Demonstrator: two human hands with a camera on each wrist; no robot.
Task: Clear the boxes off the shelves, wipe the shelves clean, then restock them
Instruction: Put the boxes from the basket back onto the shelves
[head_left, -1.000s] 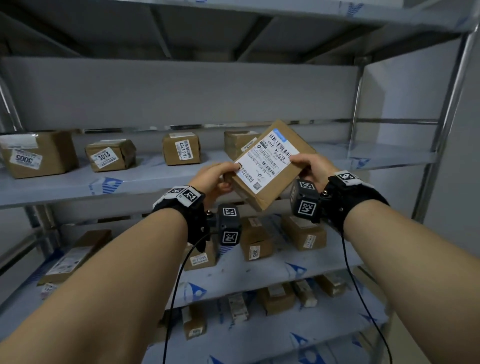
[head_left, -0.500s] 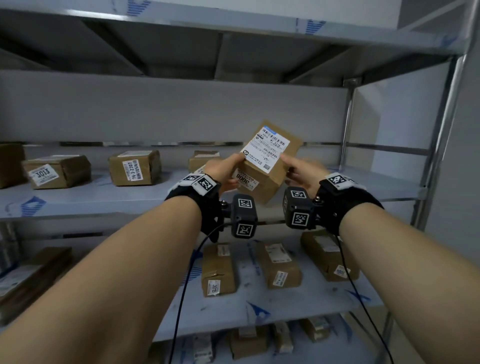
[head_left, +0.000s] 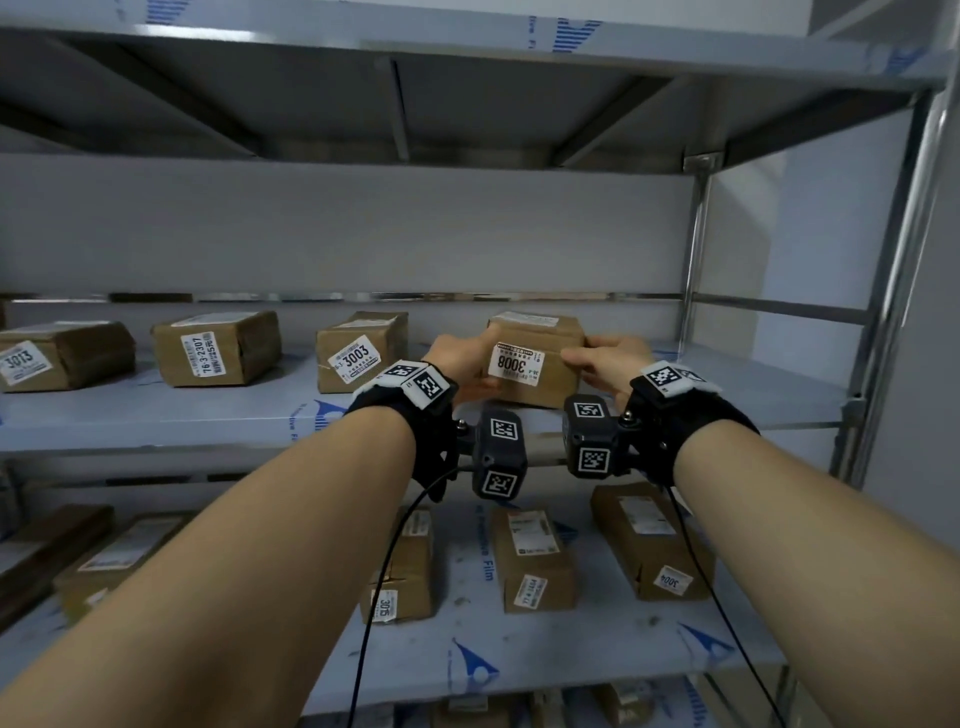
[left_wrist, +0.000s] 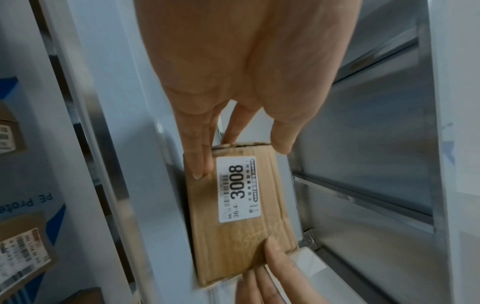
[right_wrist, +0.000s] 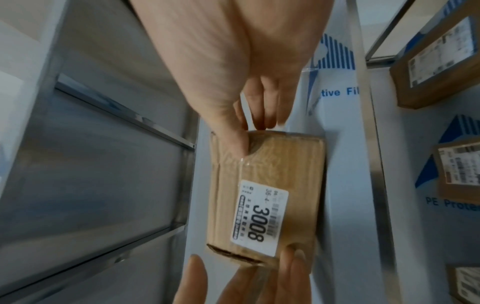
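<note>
Nearest in the head view, two bare forearms reach forward, each wrist strapped with a black camera mount. Below them, the lower shelf (head_left: 597, 649) carries several long cardboard parcels lying flat. Past the wrists, the left hand (head_left: 457, 364) and the right hand (head_left: 608, 361) clasp the two ends of a brown box labelled 3008 (head_left: 535, 364), fingers and thumbs curled round its edges. In the wrist views the left fingers (left_wrist: 201, 156) lie along one short end and the right thumb (right_wrist: 233, 139) presses the other. The box sits at the middle shelf (head_left: 156, 421), near its front right part; its underside seems to rest on the shelf, though the wrist mounts hide that edge. To its left on that shelf stand the box marked 3003 (head_left: 358, 353), then the box marked 76-3-2307 (head_left: 215, 348) and the box marked 3013 (head_left: 62, 356), each apart from its neighbour. Behind runs a grey back panel (head_left: 337, 228), and overhead the underside of the upper shelf (head_left: 467, 88).
</note>
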